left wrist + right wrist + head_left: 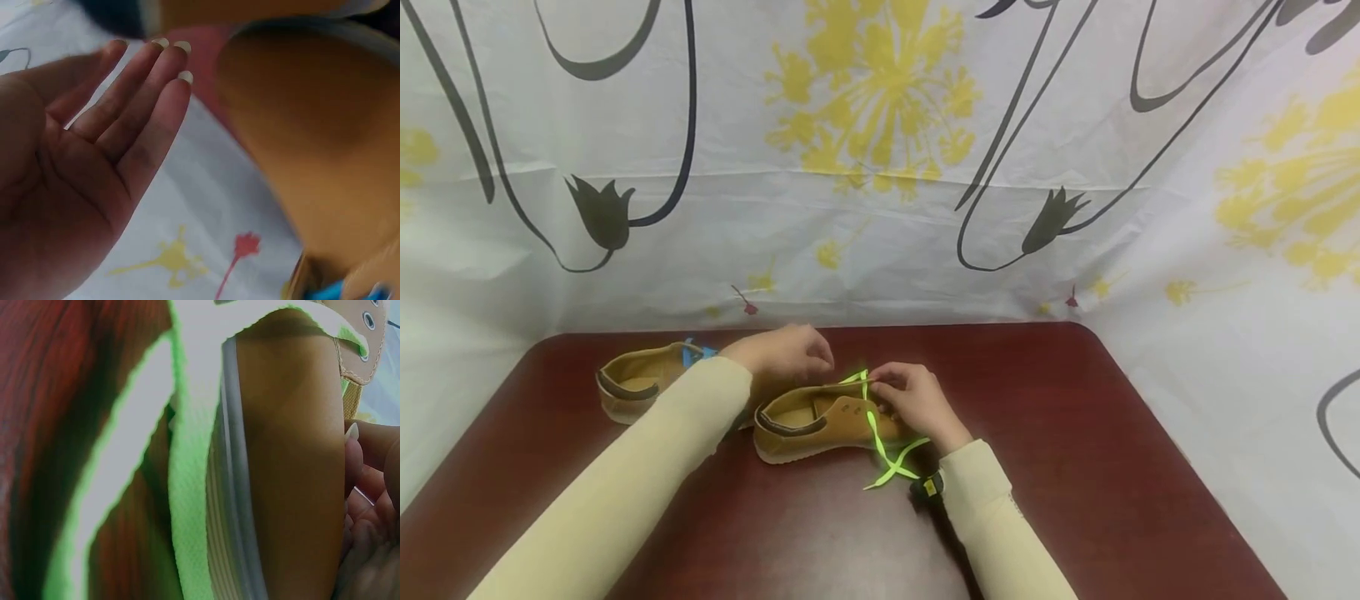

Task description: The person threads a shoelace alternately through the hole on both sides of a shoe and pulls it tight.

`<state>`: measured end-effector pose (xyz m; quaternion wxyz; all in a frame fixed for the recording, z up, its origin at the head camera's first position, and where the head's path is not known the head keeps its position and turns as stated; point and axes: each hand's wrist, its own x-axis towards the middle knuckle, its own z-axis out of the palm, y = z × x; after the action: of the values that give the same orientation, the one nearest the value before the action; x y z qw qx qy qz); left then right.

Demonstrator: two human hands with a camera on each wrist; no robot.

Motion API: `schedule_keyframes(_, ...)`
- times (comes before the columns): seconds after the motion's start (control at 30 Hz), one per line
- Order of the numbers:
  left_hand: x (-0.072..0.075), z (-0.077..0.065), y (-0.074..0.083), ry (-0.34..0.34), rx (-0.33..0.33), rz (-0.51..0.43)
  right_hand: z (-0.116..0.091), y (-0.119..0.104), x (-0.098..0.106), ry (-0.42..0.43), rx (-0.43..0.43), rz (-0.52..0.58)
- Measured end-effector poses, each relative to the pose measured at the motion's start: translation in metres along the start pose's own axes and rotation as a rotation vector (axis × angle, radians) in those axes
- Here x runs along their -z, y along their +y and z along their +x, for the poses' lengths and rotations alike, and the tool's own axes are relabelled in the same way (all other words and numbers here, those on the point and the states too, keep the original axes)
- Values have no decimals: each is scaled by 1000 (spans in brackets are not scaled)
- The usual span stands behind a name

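Note:
A tan shoe [842, 423] with loose bright green laces [880, 442] sits on the dark red table, toe to the right. My right hand [917, 404] is at its front, thumb and fingertips pinching the end of the raised tongue [850, 386] beside the lace. In the right wrist view, fingers [369, 481] curl by the shoe's upper [287, 462], while the green lace [194, 487] hangs across the near side. My left hand [793, 350] hovers behind the shoe's opening. The left wrist view shows its palm and relaxed fingers [144, 119] holding nothing.
A second tan shoe [640, 375] with blue laces [696, 353] stands at the back left, partly behind my left sleeve. The table [1075, 467] ends at a white patterned curtain [880, 250]. A small black device [927, 487] is at my right wrist.

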<state>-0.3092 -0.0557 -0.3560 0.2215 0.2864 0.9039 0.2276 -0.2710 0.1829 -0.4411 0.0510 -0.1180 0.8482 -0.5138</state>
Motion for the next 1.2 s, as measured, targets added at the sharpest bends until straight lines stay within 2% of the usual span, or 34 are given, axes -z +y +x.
schedule_keyframes(0.1,-10,11,3,22,36,-7,0,0,1,-1,3,0)
schedule_keyframes(0.27,-22,23,15,85,108,-130,0,-1,1,0,17,3)
schedule_keyframes(0.47,-33,27,20,178,78,-208,-1,0,1,-5,9,11)
schedule_keyframes(0.7,-44,30,22,334,174,-326,0,0,2,-4,17,10)
schedule_keyframes(0.77,-44,30,22,367,174,-352,0,0,2,-2,15,11)
schedule_keyframes(0.83,-45,31,22,375,166,-409,0,0,1,1,10,9)
schedule_keyframes(0.97,-42,32,21,387,155,-596,0,0,1,1,5,6)
schedule_keyframes(1.07,-37,31,22,401,140,-698,0,0,1,4,9,3)
schedule_keyframes(1.2,-28,30,22,374,128,-815,0,0,1,10,8,-1)
